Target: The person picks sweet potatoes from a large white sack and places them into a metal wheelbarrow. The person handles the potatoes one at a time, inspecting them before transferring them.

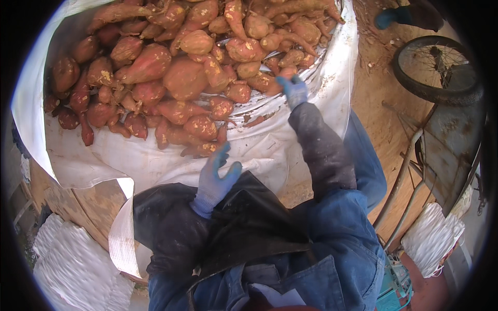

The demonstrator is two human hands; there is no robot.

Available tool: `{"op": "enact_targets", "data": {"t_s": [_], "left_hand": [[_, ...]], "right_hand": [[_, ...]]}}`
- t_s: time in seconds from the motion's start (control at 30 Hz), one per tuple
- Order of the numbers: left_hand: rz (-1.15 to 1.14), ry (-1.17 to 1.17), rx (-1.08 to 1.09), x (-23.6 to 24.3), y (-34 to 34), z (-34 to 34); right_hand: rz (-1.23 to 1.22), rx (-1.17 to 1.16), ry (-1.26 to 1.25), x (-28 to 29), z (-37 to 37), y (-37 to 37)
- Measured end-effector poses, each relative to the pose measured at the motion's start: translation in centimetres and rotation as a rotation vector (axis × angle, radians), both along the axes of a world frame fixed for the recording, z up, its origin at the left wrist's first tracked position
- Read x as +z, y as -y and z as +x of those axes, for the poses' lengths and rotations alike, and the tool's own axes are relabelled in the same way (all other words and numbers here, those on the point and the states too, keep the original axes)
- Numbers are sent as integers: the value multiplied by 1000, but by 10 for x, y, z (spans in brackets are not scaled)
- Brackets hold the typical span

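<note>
A large heap of reddish sweet potatoes, their skin scuffed with yellow patches, lies on a white sheet. My right hand, in a pale glove with blue fingertips, reaches to the near right edge of the heap. Its thumb and fingers are closed around the end of a sweet potato. Closer to my body, my left hand wears the same kind of glove. Its thumb and fingers are spread with nothing between them, just below the nearest sweet potatoes.
The sheet's raised white edge curves around the right side. Beyond it stand a spoked wheel and a rusty metal cart. White bundles lie at lower left. At upper right, a dark sleeve ends in something blue.
</note>
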State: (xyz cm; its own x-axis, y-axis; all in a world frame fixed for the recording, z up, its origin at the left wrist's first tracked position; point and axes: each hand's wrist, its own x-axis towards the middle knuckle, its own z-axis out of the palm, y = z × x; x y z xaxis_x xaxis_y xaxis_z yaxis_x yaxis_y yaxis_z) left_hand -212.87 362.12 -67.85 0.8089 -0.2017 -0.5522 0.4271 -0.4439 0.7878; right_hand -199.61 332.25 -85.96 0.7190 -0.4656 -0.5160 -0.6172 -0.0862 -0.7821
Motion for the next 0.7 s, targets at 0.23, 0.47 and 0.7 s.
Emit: {"op": "enact_targets", "data": {"t_s": [0.23, 0.47, 0.7], "left_hand": [[-408, -367, 473, 5, -11, 13], [-315, -394, 364, 16, -4, 9], [-266, -429, 338, 26, 7, 17]], "right_hand": [[558, 1033, 207, 100, -19, -109], [134, -353, 51, -83, 74, 43], [-144, -180, -247, -120, 78, 54]]}}
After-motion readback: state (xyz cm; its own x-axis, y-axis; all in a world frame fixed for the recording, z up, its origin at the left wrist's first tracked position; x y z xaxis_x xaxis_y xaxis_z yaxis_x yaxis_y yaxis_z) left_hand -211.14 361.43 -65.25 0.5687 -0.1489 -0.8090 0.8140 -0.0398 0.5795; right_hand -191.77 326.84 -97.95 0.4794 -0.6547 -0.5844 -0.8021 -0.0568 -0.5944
